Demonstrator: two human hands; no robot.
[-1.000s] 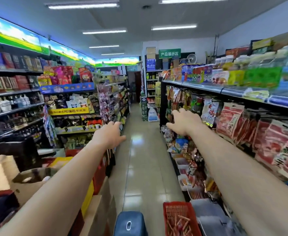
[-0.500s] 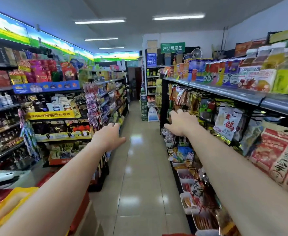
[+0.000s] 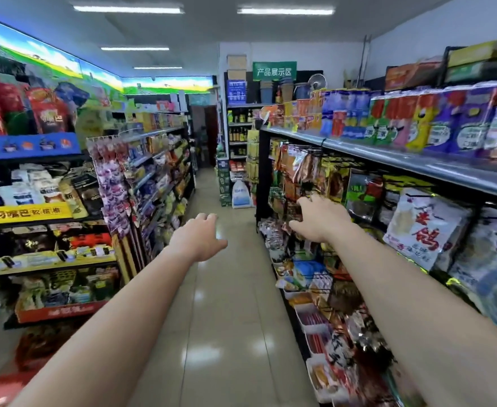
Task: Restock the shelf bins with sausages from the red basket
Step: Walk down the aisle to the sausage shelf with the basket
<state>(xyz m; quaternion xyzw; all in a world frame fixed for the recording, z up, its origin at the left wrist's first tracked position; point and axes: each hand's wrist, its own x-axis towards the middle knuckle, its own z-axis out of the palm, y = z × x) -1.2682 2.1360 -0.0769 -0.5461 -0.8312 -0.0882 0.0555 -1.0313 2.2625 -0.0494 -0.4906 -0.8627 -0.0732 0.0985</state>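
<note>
Right hand point(image 3: 320, 220) advanced; shelf bins point(image 3: 311, 321) seemingly well below it.

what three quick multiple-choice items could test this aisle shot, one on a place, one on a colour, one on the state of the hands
1. Where are the white shelf bins?
A. low on the right-hand shelving
B. on the top shelf at the left
C. on the floor in mid-aisle

2. What colour is the sign at the far end of the aisle?
A. red
B. green
C. yellow

3. What are the left hand and right hand doing?
A. the left grips a sausage
B. the right grips a basket handle
C. both are held out forward and hold nothing

Answers: 1 A, the bins sit in a row below the hanging packets on the right. 2 B, it is a green board with white characters. 3 C, nothing shows in either hand.
</note>
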